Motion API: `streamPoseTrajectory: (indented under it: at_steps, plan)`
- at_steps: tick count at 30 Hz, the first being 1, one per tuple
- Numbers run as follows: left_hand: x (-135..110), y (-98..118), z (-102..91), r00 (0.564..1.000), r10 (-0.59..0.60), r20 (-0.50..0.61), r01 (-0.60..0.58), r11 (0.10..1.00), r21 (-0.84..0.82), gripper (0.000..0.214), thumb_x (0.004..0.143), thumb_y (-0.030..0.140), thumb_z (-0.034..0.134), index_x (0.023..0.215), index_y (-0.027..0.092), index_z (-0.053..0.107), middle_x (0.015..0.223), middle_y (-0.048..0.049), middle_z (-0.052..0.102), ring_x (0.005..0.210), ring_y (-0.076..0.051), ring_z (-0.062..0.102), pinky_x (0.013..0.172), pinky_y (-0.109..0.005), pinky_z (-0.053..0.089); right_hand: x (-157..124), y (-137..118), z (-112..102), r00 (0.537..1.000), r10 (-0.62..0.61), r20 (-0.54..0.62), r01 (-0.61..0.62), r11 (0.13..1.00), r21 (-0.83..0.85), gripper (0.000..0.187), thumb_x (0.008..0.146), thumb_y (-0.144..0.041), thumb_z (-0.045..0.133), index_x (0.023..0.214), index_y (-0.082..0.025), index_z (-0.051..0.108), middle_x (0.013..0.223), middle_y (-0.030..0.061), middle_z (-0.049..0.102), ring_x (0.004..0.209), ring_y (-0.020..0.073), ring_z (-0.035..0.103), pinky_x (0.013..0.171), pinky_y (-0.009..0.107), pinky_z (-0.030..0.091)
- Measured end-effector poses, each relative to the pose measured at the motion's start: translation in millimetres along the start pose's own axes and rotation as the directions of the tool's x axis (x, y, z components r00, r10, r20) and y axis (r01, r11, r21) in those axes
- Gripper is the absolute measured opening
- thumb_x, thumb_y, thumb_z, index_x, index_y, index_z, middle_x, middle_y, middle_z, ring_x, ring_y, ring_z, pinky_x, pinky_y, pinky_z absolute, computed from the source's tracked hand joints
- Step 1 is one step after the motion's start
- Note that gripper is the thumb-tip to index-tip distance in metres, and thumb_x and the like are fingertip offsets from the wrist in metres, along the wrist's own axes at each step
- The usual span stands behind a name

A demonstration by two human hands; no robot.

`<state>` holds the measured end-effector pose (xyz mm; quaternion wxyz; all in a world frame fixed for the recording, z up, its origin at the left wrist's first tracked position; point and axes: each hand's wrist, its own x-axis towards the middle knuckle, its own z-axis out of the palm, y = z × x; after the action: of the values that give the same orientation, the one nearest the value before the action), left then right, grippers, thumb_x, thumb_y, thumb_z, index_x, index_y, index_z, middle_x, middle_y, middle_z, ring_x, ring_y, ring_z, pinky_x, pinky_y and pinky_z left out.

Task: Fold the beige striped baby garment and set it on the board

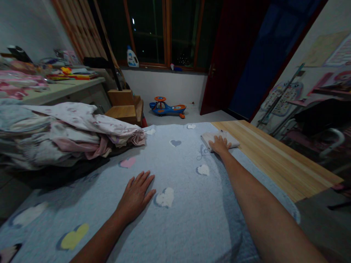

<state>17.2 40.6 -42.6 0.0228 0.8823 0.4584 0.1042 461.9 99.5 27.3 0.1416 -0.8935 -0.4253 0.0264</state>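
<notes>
Heart-print blue blanket [189,226], left hand [135,195] pressed flat on it, right hand [220,144] well apart, lying open on folded white cloth [233,143]

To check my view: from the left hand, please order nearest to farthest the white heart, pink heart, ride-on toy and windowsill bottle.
1. White heart, on the blanket, right of the left hand.
2. Pink heart, on the blanket, ahead.
3. Blue-and-orange ride-on toy, on the floor.
4. Plastic bottle, on the windowsill, farthest.

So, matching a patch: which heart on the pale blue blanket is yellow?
The yellow heart, lower left on the pale blue blanket; others are like the white heart, pink heart and blue-grey heart.
</notes>
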Motion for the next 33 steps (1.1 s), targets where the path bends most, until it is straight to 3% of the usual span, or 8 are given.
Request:
streamPoseTrajectory:
  at_steps: [2,5,8,13,20,33]
  plan:
    - [0.1,0.1,-0.4,1.0,0.001,-0.005,-0.001,1.0,-0.005,0.053,0.096,0.048,0.044,0.144,0.027,0.052,0.155,-0.0074,0.045,0.144,-0.03,0.038,0.115,-0.055,0.031,-8.1,-16.0,-1.3,0.992,0.0,-0.125,0.012,0.995,0.099,0.065,0.092,-0.044,0.05,0.149,-0.014,0.039,0.161,0.0195,0.023,0.148,0.037,0.018,0.114,0.065,0.013]
    - [0.0,0.0,-0.8,1.0,0.006,-0.014,-0.006,1.0,-0.014,0.053,0.096,0.048,0.045,0.144,0.027,0.052,0.154,-0.0077,0.046,0.144,-0.03,0.039,0.115,-0.055,0.031,-30.4,-56.0,5.8,0.951,-0.135,-0.279,0.198,0.957,0.211,0.061,0.089,-0.037,0.055,0.145,-0.015,0.042,0.159,0.0192,0.027,0.147,0.035,0.02,0.115,0.061,0.018]
    - [-0.2,0.0,-1.0,1.0,0.005,-0.01,-0.005,1.0,-0.017,0.053,0.097,0.048,0.044,0.144,0.027,0.052,0.155,-0.0079,0.045,0.144,-0.03,0.038,0.116,-0.055,0.031,-59.0,-103.3,22.2,0.916,-0.34,-0.215,0.393,0.869,0.3,0.058,0.086,-0.035,0.059,0.14,-0.016,0.048,0.153,0.0179,0.039,0.142,0.0303,0.033,0.115,0.047,0.027]
    - [-0.7,0.8,-1.7,1.0,0.005,0.004,-0.005,1.0,-0.023,0.053,0.098,0.048,0.042,0.146,0.026,0.05,0.156,-0.0079,0.043,0.145,-0.03,0.036,0.116,-0.056,0.03,-97.7,-152.1,55.1,0.888,-0.451,-0.091,0.451,0.812,0.371,0.057,0.087,-0.032,0.058,0.14,-0.012,0.049,0.145,0.016,0.047,0.135,0.0246,0.043,0.112,0.035,0.033]
    - [-1.2,3.2,-6.6,1.0,0.006,0.024,-0.005,0.999,-0.053,0.053,0.097,0.047,0.044,0.146,0.026,0.049,0.156,-0.0085,0.043,0.146,-0.03,0.035,0.117,-0.056,0.028,-124.7,-146.0,93.1,0.891,-0.452,-0.033,0.448,0.868,0.217,0.047,0.089,-0.025,0.055,0.134,-0.012,0.055,0.145,0.0187,0.05,0.136,0.029,0.041,0.114,0.042,0.028]
    - [-2.1,5.4,-15.0,0.998,0.012,0.055,-0.005,0.992,-0.13,0.055,0.095,0.046,0.048,0.147,0.027,0.047,0.158,-0.0092,0.04,0.148,-0.031,0.031,0.119,-0.056,0.023,-125.1,-141.2,98.8,0.854,-0.518,-0.049,0.52,0.848,0.102,0.04,0.092,-0.028,0.051,0.128,-0.013,0.061,0.141,0.0156,0.054,0.132,0.027,0.045,0.113,0.038,0.026]
